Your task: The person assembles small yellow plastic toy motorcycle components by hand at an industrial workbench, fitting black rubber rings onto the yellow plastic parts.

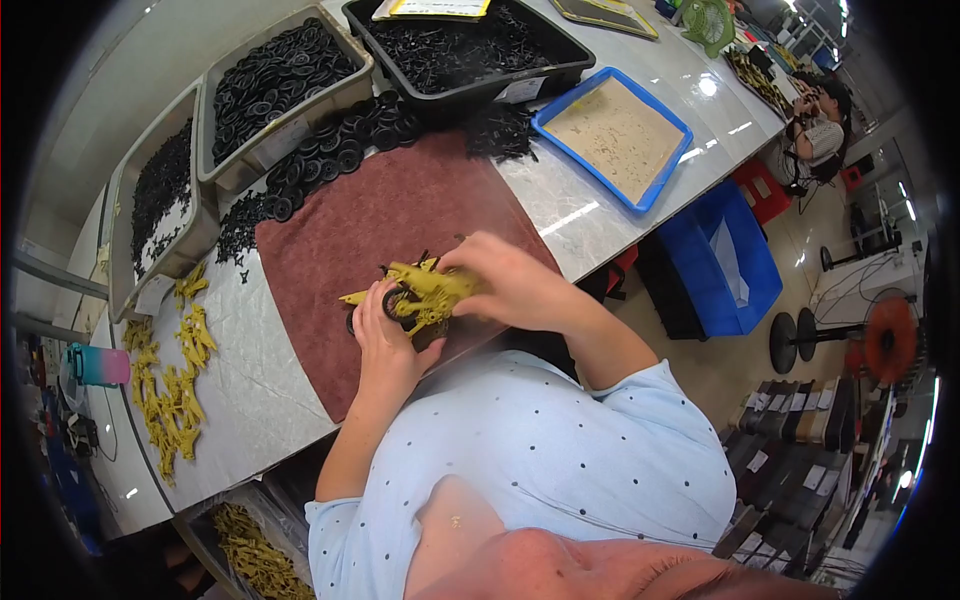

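Note:
Over the near edge of the dark red cloth (390,215), both my hands hold a yellow-green plastic toy vehicle (425,292) with black wheels. My left hand (380,335) is closed around its left side, the fingers next to a black wheel (400,303). From the right, my right hand (510,280) grips the toy's other end with thumb and fingers. The palms and fingers hide part of the toy, so its exact kind cannot be told. Loose black wheels (345,150) are heaped along the cloth's far edge.
Bins of black parts stand behind: a grey bin (285,145) of wheels and a black bin (480,105). Yellow-green parts (175,400) lie at left. A blue tray (655,106) sits far right. Blue crates (735,290) stand beside the table. Another person (825,130) sits beyond.

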`<state>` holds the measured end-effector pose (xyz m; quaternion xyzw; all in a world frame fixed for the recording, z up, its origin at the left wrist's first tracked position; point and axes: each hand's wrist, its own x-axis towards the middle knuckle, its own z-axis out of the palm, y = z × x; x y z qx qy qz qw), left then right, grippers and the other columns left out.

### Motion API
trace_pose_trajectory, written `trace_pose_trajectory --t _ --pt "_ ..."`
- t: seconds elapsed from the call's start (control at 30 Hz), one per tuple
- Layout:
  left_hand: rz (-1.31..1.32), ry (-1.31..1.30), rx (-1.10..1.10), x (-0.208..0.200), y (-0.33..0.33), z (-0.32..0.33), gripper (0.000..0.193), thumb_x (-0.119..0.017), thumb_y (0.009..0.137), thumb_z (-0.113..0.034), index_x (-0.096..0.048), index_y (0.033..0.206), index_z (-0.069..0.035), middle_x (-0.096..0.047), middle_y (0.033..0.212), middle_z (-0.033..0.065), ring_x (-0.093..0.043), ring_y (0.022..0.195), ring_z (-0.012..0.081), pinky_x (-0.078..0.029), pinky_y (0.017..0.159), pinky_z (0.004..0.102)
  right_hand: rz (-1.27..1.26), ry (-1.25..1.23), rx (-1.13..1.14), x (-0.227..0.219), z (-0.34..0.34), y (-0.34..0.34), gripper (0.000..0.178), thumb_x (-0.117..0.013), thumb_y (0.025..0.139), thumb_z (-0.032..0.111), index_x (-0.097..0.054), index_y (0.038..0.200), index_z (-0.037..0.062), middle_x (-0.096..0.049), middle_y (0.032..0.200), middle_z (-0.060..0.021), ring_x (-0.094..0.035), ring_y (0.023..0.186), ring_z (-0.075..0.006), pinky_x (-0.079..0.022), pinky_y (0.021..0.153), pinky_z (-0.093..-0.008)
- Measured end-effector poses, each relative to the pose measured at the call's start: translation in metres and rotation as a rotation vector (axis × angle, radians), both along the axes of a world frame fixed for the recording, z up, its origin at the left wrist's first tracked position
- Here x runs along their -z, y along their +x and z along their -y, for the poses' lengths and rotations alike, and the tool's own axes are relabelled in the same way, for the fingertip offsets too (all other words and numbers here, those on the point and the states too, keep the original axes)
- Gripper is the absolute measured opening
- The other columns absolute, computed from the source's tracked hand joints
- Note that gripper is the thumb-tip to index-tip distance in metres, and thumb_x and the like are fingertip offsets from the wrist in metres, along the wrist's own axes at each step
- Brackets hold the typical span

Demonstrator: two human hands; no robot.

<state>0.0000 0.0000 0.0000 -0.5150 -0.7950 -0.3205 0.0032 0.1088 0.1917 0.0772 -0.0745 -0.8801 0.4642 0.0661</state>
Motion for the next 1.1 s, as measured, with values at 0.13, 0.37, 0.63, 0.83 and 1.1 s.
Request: trace_pose_trajectory --t 0.13,0.37,0.63,0.83,1.1 --pt "0.156 0.14 0.003 0.011 -0.001 0.006 0.108 -0.087 0.056 -0.017 -0.018 0.138 -0.003 -0.026 0.14 0.0225 -0.034 0.129 0.0381 -0.025 0.107 0.0544 0.041 0.078 -0.087 0.008 0.014 -0.019 0.049 -0.073 0.072 0.006 -0.058 0.118 0.0092 -0.048 0.113 -0.0111 -0.051 0.107 -0.0274 -0.043 0.093 -0.0355" --pt "0.079 0.334 0.024 0.004 -0.012 0.019 0.105 -0.088 0.053 -0.018 -0.023 0.136 -0.009 -0.027 0.14 0.0208 -0.034 0.128 0.04 -0.03 0.104 0.0532 0.093 0.331 -0.13 0.003 0.021 -0.027 0.053 -0.075 0.071 0.01 -0.061 0.121 0.0166 -0.046 0.121 -0.015 -0.049 0.113 -0.0295 -0.041 0.097 -0.0355" --pt "-0.064 0.246 0.067 0.011 -0.01 0.017 0.093 -0.084 0.058 -0.013 -0.029 0.132 -0.011 -0.038 0.129 0.0209 -0.038 0.123 0.0416 -0.032 0.098 0.0569 0.143 0.093 -0.015 0.01 0.015 -0.032 0.086 -0.081 0.067 0.018 -0.034 0.139 0.0087 -0.047 0.123 -0.0217 -0.048 0.116 -0.0347 -0.038 0.1 -0.0391" --pt "-0.088 0.258 0.072 0.014 -0.01 0.019 0.087 -0.083 0.06 -0.011 -0.031 0.13 -0.009 -0.041 0.122 0.0203 -0.042 0.116 0.0396 -0.033 0.095 0.0572 0.178 0.025 0.009 0.018 0.016 -0.026 0.086 -0.081 0.069 0.023 -0.033 0.138 0.0039 -0.048 0.122 -0.0242 -0.047 0.117 -0.0344 -0.038 0.1 -0.0376" --pt "-0.1 0.258 0.069 0.018 -0.01 0.022 0.086 -0.082 0.061 -0.011 -0.03 0.13 -0.008 -0.042 0.119 0.0206 -0.042 0.112 0.04 -0.033 0.094 0.0571 0.233 0.023 0.012 0.01 0.023 -0.033 0.082 -0.081 0.069 0.026 -0.038 0.134 0.0011 -0.046 0.128 -0.0236 -0.047 0.12 -0.0332 -0.038 0.1 -0.0374"
